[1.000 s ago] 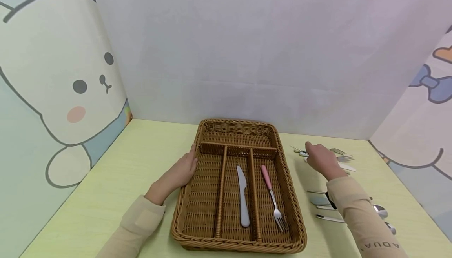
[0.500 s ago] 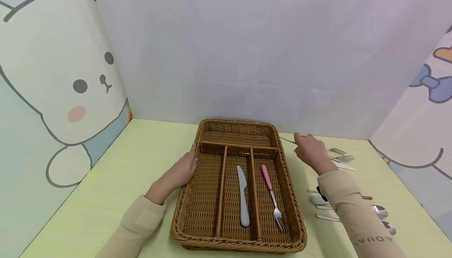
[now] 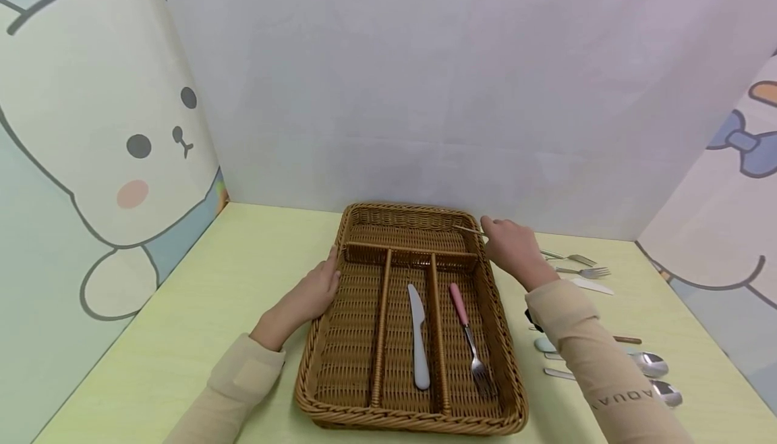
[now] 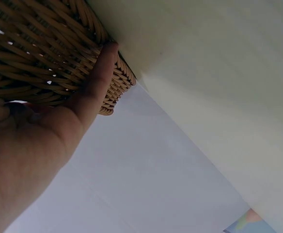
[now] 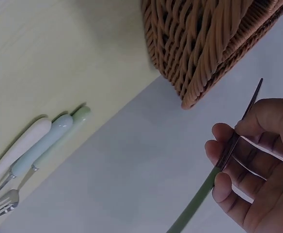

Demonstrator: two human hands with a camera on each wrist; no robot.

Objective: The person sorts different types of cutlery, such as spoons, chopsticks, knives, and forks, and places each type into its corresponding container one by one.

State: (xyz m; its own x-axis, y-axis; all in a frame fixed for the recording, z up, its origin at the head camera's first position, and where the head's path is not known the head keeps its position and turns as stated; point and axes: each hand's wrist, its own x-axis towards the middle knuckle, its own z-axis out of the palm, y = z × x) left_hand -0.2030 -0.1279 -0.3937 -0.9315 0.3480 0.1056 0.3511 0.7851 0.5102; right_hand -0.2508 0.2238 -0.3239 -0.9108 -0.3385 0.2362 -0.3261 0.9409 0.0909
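A brown wicker cutlery basket (image 3: 388,421) with dividers stands in the middle of the head view. My left hand (image 3: 311,292) rests against its left side; in the left wrist view a straight finger lies along the woven outer wall. Over the basket's far right corner, my right hand (image 3: 512,245) pinches a thin, green-handled piece of cutlery (image 5: 195,198) between thumb and fingers. Its slim metal end reaches over the back compartment, seen edge-on, so its kind is unclear. A white knife (image 3: 419,336) lies in the centre compartment and a pink-handled fork (image 3: 466,326) in the right one.
Right of the basket lie several forks (image 3: 591,272) and a knife blade (image 3: 595,286). Closer to me, partly under my right sleeve, are spoons (image 3: 652,364) and other handles. Behind the table rises a pale wall (image 3: 437,93).
My right hand has lifted the green-handled piece from the cutlery on the right and carried it left to the basket's far right corner. The left hand has stayed in place.
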